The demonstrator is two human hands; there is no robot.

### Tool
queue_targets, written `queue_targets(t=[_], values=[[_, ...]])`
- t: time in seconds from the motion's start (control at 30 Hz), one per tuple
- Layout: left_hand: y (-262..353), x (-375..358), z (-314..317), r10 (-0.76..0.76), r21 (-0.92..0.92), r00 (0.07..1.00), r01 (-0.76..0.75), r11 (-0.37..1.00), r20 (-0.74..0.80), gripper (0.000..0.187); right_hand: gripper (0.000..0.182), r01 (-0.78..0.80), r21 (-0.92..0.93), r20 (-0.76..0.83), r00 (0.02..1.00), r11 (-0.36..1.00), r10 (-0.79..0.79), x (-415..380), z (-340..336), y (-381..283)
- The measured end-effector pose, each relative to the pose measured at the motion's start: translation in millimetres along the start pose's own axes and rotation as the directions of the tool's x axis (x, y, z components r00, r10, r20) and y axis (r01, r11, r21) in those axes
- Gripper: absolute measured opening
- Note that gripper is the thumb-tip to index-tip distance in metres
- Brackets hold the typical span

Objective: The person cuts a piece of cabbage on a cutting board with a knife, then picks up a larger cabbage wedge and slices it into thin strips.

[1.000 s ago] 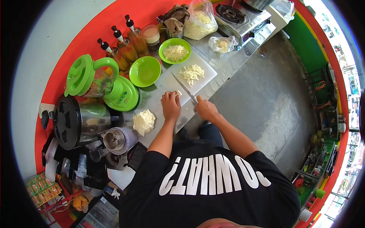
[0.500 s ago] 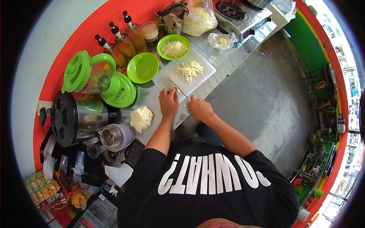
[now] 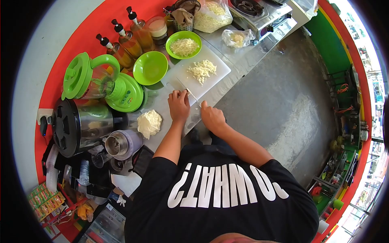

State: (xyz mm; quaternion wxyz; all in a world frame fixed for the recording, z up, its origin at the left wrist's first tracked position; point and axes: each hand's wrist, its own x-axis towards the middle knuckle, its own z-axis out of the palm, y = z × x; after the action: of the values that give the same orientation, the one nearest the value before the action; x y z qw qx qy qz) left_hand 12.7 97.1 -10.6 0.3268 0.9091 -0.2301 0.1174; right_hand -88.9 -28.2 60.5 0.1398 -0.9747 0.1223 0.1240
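My right hand [image 3: 213,118] is closed round the handle of a knife [image 3: 188,90], whose blade lies across the near left part of a white cutting board [image 3: 219,65]. Beside the blade, my left hand [image 3: 178,106] has its fingers bent and pressed together at the board's edge, on a small pale piece that its fingertips mostly hide. A pile of pale shreds [image 3: 202,71] rests on the board beyond the knife. Behind it, a green bowl [image 3: 198,49] holds more shreds. An empty green bowl [image 3: 150,68] stands to its left.
A green blender [image 3: 125,94], a large black-lidded container [image 3: 67,127], a steel-topped jar [image 3: 123,144] and a pale wrapped lump [image 3: 149,124] stand left. Pump bottles [image 3: 142,36] line the wall. Bagged shreds [image 3: 210,18] and a stove [image 3: 259,18] are at the back.
The view has shifted slightly. The knife blade has tilted a little beside my left fingers, and my right hand has moved slightly. Both hands keep nearly the same places.
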Motion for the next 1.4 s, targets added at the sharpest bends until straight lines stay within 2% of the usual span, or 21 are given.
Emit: queue_targets(t=[0.17, 0.2, 0.4, 0.7, 0.93, 1.03, 1.13, 1.23, 1.4], values=[[0, 0, 1, -0.005, -0.002, 1.0, 0.005, 1.0, 0.005, 0.018, 0.013, -0.034, 0.072, 0.008, 0.999, 0.997, 0.033, 13, 30, 7], [0, 0, 1, 0.004, 0.009, 1.0, -0.004, 1.0, -0.008, 0.018, 0.017, -0.032, 0.12, 0.007, 0.999, 0.992, 0.031, 18, 28, 6], [-1, 1, 1, 0.022, 0.021, 1.0, -0.022, 1.0, -0.022, 0.018, 0.019, -0.047, 0.202, 0.081, 0.996, 0.978, 0.031, 32, -2, -3], [-2, 0, 3, 0.006, 0.042, 1.0, -0.006, 0.999, -0.005, 0.019, 0.008, -0.07, 0.16, 0.014, 0.998, 0.985, 0.069, 15, 16, -9], [-1, 1, 2, 0.012, 0.027, 1.0, -0.012, 1.0, -0.019, 0.019, 0.01, -0.028, 0.163, -0.021, 0.999, 0.986, 0.032, 43, 19, -2], [0, 1, 1, 0.01, 0.043, 1.0, -0.01, 0.999, 0.0, 0.019, 0.011, -0.007, 0.12, 0.018, 1.0, 0.993, 0.005, 42, 7, -3], [0, 1, 2, -0.003, 0.033, 1.0, 0.003, 0.999, 0.007, 0.02, 0.013, -0.014, 0.125, 0.033, 0.999, 0.992, 0.01, 26, 9, -8], [-2, 1, 2, -0.014, 0.033, 1.0, 0.013, 0.999, 0.028, 0.021, 0.015, -0.088, 0.116, 0.076, 0.994, 0.989, 0.079, 22, 21, -8], [-1, 1, 2, -0.011, 0.011, 1.0, 0.011, 1.0, 0.008, 0.018, 0.017, -0.032, 0.118, 0.014, 0.999, 0.993, 0.03, 41, 21, -8]])
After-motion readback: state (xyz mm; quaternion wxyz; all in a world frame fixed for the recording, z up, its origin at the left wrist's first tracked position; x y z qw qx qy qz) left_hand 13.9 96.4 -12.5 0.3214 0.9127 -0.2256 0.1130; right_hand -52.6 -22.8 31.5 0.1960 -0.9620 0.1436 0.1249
